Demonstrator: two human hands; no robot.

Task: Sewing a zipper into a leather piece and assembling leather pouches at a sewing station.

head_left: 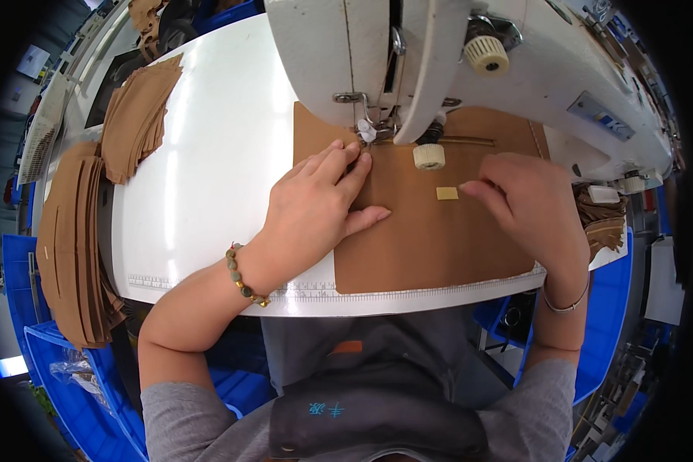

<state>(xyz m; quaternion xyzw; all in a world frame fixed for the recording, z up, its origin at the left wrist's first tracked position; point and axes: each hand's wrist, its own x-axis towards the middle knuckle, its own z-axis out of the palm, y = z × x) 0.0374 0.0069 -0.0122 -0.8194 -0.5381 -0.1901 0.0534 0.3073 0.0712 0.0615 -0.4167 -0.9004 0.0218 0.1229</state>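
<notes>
A brown leather-like panel lies flat under the white sewing machine, with a narrow slot across its upper part. My left hand presses on the panel's left side with fingers stretched out, their tips right beside the presser foot. On the right side of the panel is my right hand, its fingers curled in and the thumb pointing left. What those fingers hold, if anything, is hidden. Just left of that thumb, a small yellow piece sits on the panel.
Stacks of brown pieces stand along the left edge of the white table, with another pile behind. More brown pieces lie at the right. Blue bins flank the table. A printed ruler follows its front edge.
</notes>
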